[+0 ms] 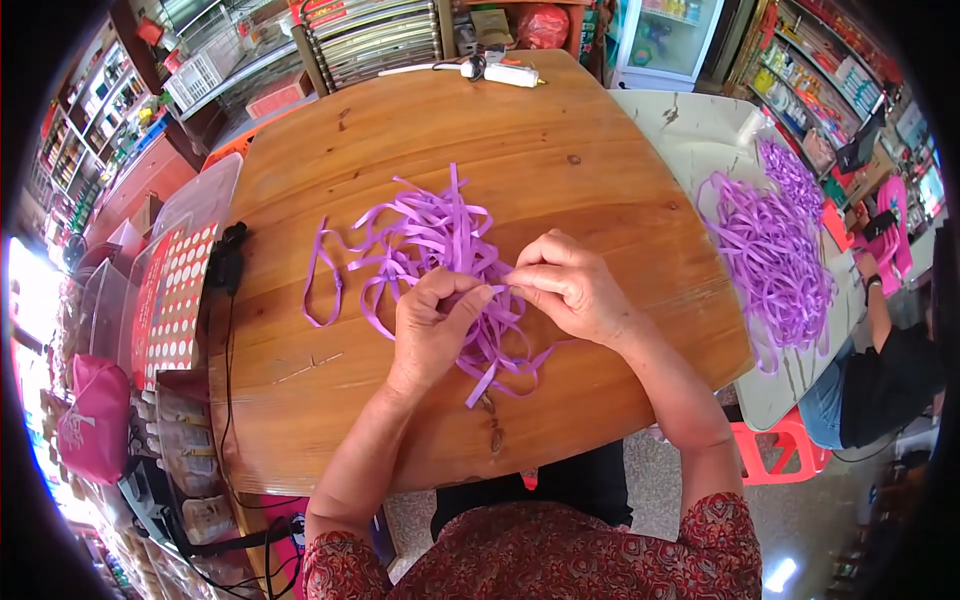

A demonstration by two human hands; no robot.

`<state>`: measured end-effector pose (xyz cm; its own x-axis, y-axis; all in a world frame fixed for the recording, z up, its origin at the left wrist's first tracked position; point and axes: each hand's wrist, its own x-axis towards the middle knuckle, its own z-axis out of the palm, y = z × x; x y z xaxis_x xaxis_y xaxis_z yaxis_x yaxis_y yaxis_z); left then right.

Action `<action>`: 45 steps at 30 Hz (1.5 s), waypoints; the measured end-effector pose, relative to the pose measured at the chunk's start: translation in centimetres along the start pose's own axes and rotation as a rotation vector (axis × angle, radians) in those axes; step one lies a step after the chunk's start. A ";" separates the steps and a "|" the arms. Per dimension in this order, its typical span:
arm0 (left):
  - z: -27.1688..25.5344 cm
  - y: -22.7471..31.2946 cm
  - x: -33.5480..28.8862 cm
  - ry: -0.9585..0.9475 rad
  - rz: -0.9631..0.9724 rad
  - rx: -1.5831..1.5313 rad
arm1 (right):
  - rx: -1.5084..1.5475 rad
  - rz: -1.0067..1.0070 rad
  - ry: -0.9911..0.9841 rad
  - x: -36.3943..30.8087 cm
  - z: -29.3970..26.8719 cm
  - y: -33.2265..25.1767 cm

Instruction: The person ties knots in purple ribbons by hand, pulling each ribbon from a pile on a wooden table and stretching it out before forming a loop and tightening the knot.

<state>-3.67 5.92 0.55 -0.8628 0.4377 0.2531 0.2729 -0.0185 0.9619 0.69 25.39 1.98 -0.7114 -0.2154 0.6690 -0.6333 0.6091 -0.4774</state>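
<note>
a patterned red shirt (550,550) is sitting nearest, a pink bag (98,415) is showing white print — left hand (432,325) and right hand (572,288) are angling inward, pinching purple ribbon (458,238).

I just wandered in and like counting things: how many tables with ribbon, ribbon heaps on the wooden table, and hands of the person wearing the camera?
Tables with ribbon: 2, wooden table and white table
Purple ribbon heap on the wooden one: 1
Hands: 2, left hand and right hand
Total: 5
</note>
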 end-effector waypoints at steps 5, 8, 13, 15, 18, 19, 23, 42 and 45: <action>-0.4 0.7 0.0 -0.064 -0.164 -0.127 | 0.007 0.045 -0.045 -0.6 0.2 -0.1; -0.8 0.7 0.1 -0.084 -0.196 -0.109 | -0.005 0.051 -0.029 -0.8 0.7 -0.2; -1.2 0.7 0.6 -0.107 -0.183 -0.027 | -0.228 -0.123 -0.020 -0.2 0.1 -0.6; -1.4 0.3 1.0 -0.102 -0.069 0.084 | -0.233 -0.125 -0.029 -0.1 0.5 -0.8; -1.5 -0.5 1.2 -0.070 0.008 0.113 | -0.113 0.027 -0.125 -0.3 0.9 -0.7; -1.5 -0.7 1.1 -0.057 0.073 0.124 | -0.105 0.029 -0.129 -0.3 0.7 -0.7; -1.2 -0.1 0.8 -0.092 -0.002 -0.054 | 0.643 0.475 -0.340 -0.6 0.2 -0.3; 1.7 0.4 -1.1 0.066 -0.064 -0.542 | 0.917 0.467 0.071 -1.4 2.5 -0.7; 1.7 0.4 -1.3 0.043 -0.190 -0.576 | 0.606 0.393 0.060 -1.1 2.3 -1.3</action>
<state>-1.77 6.85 0.46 -0.8936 0.4443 0.0638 -0.1516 -0.4325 0.8888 1.62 23.05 0.52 -0.9144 -0.0148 0.4046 -0.4040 0.0989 -0.9094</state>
